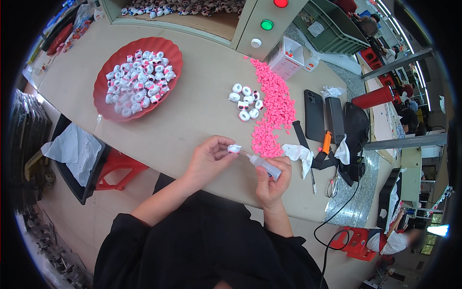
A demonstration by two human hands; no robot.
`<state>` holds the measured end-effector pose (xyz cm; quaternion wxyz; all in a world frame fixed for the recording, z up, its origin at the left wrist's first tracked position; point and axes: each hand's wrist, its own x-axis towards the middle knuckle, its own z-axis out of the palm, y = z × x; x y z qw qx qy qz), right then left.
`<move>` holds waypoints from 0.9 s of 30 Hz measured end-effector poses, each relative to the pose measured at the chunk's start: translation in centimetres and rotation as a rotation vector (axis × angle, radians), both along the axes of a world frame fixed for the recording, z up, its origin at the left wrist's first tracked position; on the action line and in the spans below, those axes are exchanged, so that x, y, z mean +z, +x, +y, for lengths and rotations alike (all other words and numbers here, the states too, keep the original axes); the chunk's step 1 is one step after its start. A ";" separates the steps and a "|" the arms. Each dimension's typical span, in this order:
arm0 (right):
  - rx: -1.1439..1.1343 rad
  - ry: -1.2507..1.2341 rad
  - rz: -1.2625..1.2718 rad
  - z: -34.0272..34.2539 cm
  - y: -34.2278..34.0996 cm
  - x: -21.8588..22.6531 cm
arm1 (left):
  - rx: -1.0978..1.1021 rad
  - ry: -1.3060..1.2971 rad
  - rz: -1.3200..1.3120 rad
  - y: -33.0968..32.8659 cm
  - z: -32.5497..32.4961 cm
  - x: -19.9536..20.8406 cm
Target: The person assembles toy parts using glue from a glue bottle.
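Between the fingertips of my left hand (pixel 211 159) is a small white piece with pink on it (pixel 234 149). My right hand (pixel 274 180) is wrapped round a translucent squeeze bottle (pixel 265 167), whose narrow tip points at the white piece; whether they touch I cannot tell. Beyond my hands a small group of similar white pieces (pixel 244 115) lies on the table. To its right spreads a long heap of small pink pieces (pixel 275 103). At the far left a red scalloped bowl (pixel 102 103) holds many white pieces with pink and black marks.
A white box (pixel 287 67) stands behind the pink heap. To the right lie a black phone (pixel 314 115), an orange-handled tool (pixel 327 142), crumpled tissue (pixel 301 155) and scissors (pixel 332 187). A cabinet with a green button (pixel 266 24) edges the back. A person (pixel 395 241) sits at far right.
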<state>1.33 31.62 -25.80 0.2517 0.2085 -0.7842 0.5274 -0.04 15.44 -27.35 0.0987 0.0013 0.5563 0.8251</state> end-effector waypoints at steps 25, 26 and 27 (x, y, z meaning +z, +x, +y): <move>0.023 -0.098 -0.054 0.1 0.0 0.0 | 0.023 0.003 0.046 -0.1 0.2 -0.4; 0.022 -0.098 -0.053 0.1 0.0 0.0 | 0.022 0.003 0.047 -0.1 0.2 -0.4; 0.022 -0.081 -0.054 0.1 0.0 0.1 | 0.027 0.008 0.048 -0.1 0.2 -0.4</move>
